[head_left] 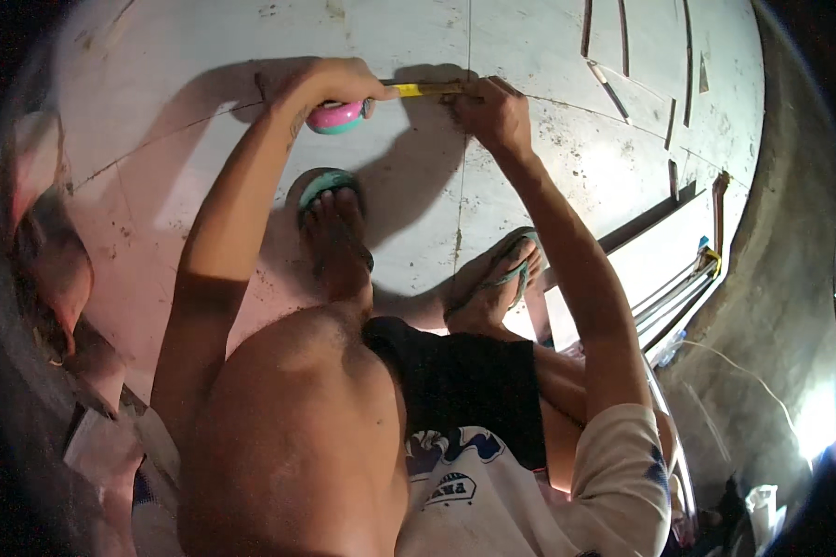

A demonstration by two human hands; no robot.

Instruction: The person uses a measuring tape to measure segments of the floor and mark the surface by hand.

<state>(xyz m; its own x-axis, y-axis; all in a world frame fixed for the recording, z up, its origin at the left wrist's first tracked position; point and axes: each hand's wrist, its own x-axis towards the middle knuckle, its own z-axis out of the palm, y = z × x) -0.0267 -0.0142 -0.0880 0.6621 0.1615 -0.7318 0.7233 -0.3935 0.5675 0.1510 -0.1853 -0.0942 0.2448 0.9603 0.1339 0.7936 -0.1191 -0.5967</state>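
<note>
My left hand (344, 82) is wrapped around a pink and teal tape measure (334, 118), held just above the pale tiled floor (390, 32). A short length of yellow tape blade (413, 90) spans the gap between my two hands. At its far end, the fingers of my right hand (494, 111) are closed on the blade. That end looks brownish, and my fingers hide its tip. Both arms reach forward past my feet, and their shadows fall across the floor.
My sandalled feet (336, 209) rest on the floor below my hands. Dark narrow strips (625, 37) lie at the upper right. Long thin bars (673, 288) sit by a white panel (613, 269) at right. Filled sacks (60, 265) line the left. A bright lamp (816, 422) shines at lower right.
</note>
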